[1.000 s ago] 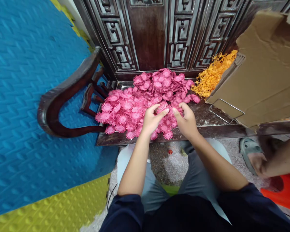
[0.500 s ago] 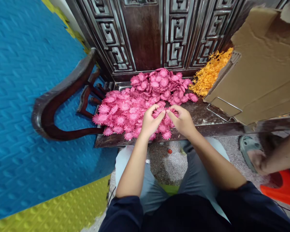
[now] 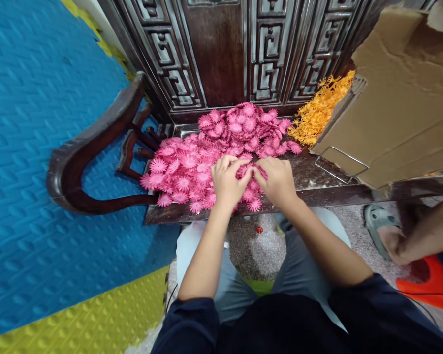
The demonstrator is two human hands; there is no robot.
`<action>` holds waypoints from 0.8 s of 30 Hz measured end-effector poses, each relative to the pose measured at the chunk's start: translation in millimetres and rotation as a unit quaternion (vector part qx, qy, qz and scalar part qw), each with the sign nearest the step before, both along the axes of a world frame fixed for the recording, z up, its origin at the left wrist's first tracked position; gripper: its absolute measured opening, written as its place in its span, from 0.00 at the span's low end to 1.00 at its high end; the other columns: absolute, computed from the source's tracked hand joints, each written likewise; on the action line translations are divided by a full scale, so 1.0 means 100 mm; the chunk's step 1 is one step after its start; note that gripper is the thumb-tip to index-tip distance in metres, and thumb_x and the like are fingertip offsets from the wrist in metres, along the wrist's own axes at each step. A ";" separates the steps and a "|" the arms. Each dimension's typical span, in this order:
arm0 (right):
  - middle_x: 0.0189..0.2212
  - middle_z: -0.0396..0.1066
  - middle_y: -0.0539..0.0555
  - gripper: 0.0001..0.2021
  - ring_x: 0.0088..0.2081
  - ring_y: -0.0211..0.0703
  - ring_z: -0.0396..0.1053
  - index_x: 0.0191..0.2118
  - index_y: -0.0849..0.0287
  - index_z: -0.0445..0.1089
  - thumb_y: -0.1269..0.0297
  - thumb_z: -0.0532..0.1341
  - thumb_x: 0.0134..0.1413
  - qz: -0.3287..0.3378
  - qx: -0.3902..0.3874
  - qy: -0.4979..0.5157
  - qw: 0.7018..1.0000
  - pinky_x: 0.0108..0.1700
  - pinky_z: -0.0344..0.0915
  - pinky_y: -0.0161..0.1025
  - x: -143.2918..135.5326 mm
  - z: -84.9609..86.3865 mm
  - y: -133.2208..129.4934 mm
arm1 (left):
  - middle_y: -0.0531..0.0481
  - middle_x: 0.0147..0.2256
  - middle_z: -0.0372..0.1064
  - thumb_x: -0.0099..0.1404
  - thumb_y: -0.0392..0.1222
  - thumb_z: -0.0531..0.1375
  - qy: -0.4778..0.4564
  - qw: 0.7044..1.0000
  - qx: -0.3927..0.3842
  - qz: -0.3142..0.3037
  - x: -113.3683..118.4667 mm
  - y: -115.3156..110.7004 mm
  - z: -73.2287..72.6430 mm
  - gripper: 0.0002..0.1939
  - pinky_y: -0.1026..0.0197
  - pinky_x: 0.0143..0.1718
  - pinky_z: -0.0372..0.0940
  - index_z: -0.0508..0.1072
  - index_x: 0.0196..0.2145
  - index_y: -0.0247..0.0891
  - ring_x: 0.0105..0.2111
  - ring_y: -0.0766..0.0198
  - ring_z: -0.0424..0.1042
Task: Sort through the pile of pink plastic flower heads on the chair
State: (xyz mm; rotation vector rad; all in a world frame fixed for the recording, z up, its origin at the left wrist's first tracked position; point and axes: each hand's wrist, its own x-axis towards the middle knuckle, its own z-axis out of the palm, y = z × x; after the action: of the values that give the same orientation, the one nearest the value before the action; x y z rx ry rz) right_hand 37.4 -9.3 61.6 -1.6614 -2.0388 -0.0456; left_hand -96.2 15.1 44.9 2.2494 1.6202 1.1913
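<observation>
A heap of pink plastic flower heads covers the dark wooden seat in front of me. My left hand and my right hand meet at the heap's near right edge. Their fingertips pinch a pink flower head between them, and the fingers partly hide it. Further back on the right lies a pile of orange plastic sprigs.
A carved dark wooden backrest rises behind the heap and a curved armrest stands at the left. A cardboard box with a wire handle sits at the right. Another person's arm and sandalled foot are at the far right, near an orange stool. Blue and yellow foam mats lie left.
Both hands have drawn closer together over the heap's near edge, the fingers curling in over the flower head held between them. The view has shifted slightly.
</observation>
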 end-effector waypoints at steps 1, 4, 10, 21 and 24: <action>0.32 0.70 0.54 0.11 0.36 0.43 0.63 0.36 0.60 0.68 0.63 0.50 0.59 0.003 0.001 -0.007 1.000 0.39 0.47 0.40 0.00 0.00 0.00 | 0.48 0.37 0.67 0.58 0.45 0.60 0.011 1.000 0.005 0.007 0.00 0.00 0.00 0.09 0.54 0.44 0.56 0.74 0.37 0.44 0.41 0.57 0.65; 0.32 0.70 0.54 0.11 0.35 0.43 0.63 0.35 0.60 0.68 0.63 0.50 0.59 0.019 0.006 -0.025 0.999 0.39 0.46 0.40 0.01 0.01 0.00 | 0.47 0.39 0.66 0.58 0.44 0.59 0.027 1.000 0.011 0.008 -0.01 -0.01 -0.01 0.10 0.54 0.43 0.57 0.73 0.38 0.43 0.42 0.57 0.64; 0.32 0.70 0.54 0.12 0.35 0.43 0.62 0.35 0.59 0.69 0.61 0.50 0.60 0.029 0.016 -0.045 0.998 0.40 0.46 0.40 0.02 0.00 0.00 | 0.47 0.38 0.66 0.60 0.42 0.56 0.041 0.998 -0.020 -0.036 -0.01 -0.01 -0.01 0.07 0.54 0.43 0.58 0.72 0.36 0.41 0.42 0.57 0.65; 0.32 0.70 0.53 0.13 0.35 0.42 0.63 0.36 0.59 0.68 0.61 0.49 0.61 0.036 0.014 -0.036 0.999 0.40 0.47 0.40 0.02 -0.02 0.02 | 0.48 0.38 0.67 0.59 0.37 0.56 -0.009 0.998 -0.039 -0.049 0.01 -0.02 0.02 0.07 0.55 0.44 0.60 0.69 0.36 0.40 0.42 0.59 0.66; 0.32 0.70 0.54 0.14 0.35 0.42 0.63 0.36 0.59 0.68 0.61 0.48 0.61 0.040 0.009 -0.038 0.998 0.40 0.46 0.40 0.02 -0.03 0.02 | 0.48 0.37 0.66 0.60 0.38 0.54 0.012 0.998 -0.049 -0.049 0.00 -0.02 0.02 0.05 0.54 0.43 0.59 0.70 0.33 0.40 0.41 0.58 0.65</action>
State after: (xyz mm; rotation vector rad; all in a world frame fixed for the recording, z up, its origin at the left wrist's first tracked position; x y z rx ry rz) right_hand 39.1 -7.2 58.7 -1.5874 -2.1538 -0.1004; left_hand -95.9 13.4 47.3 2.2629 1.5222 1.0425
